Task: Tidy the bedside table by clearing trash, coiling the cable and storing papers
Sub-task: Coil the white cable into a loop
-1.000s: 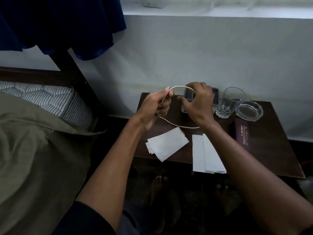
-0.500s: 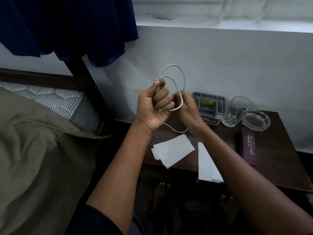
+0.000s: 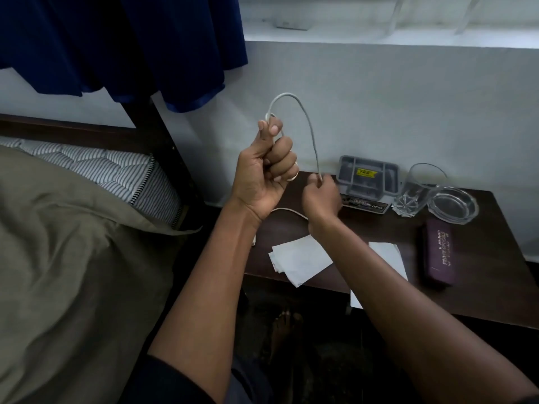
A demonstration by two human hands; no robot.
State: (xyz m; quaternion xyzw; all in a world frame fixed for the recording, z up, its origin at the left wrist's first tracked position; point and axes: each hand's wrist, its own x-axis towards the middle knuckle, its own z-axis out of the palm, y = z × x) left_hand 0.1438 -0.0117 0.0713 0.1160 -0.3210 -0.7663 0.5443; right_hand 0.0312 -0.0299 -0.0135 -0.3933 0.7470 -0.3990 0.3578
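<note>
Bed w/ olive blanket (image 3: 73, 258) at far left. Left hand (image 3: 262, 176) raised above the bedside table (image 3: 481, 287), fist curled tight around white cable (image 3: 309, 129); cable arcs up from thumb & down to right hand (image 3: 320, 196), whose fingers pinch it. More cable trails on tabletop btwn the wrists. Two white papers: one (image 3: 300, 260) under the forearms, other (image 3: 388, 255) hanging over front edge. Further right: grey tray (image 3: 367, 176), drinking glass (image 3: 414, 191), glass ashtray (image 3: 453, 202), purple case (image 3: 439, 255).

Bare table (image 3: 481, 275) lies right of the purple case (image 3: 438, 252); glassware (image 3: 420, 188) crowds the back.
</note>
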